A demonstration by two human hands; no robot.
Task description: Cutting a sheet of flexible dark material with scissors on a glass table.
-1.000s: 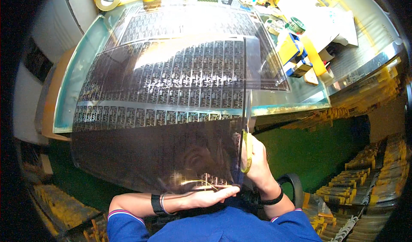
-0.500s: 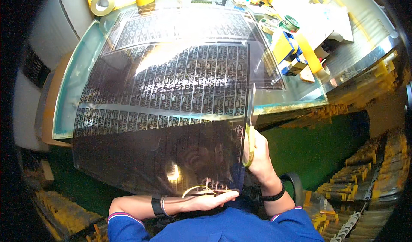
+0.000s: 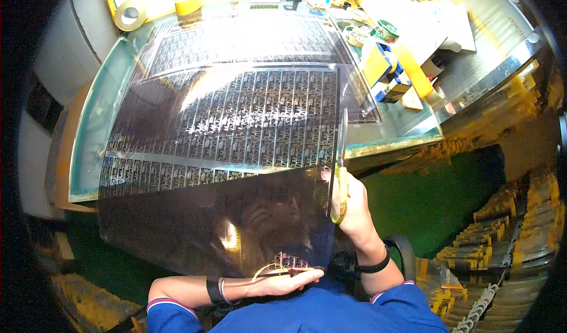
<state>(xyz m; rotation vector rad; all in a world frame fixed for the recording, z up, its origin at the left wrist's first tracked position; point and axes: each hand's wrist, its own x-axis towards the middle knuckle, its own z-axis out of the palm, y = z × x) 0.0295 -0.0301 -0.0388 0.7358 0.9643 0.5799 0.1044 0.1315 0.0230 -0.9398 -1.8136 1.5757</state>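
Note:
A large dark, glossy film sheet (image 3: 177,215) printed with rows of small patterns spans from the glass-topped table (image 3: 94,120) toward my body. My left hand (image 3: 292,281) pinches its near edge, thumb on top and the other fingers mostly hidden. At the sheet's right edge, my right hand (image 3: 355,206) grips scissors (image 3: 339,202) with yellow-green handles. Their blades point away from me along that edge; whether they are parted is hard to tell. A thin yellow strip (image 3: 269,267) curls beside my left hand. Another printed sheet (image 3: 248,41) lies farther back under glare.
Tape rolls (image 3: 130,15) stand at the far left. On the right are a blue-and-yellow box (image 3: 375,64), a green round roll (image 3: 385,32) and white papers (image 3: 446,32). A black curved chair part (image 3: 404,256) is beside my right forearm. Green floor (image 3: 437,203) shows below the table.
The view has shifted slightly left. The dark sheet has come a little nearer to me relative to the table. Both hands keep their grips, with the scissors still along the right edge.

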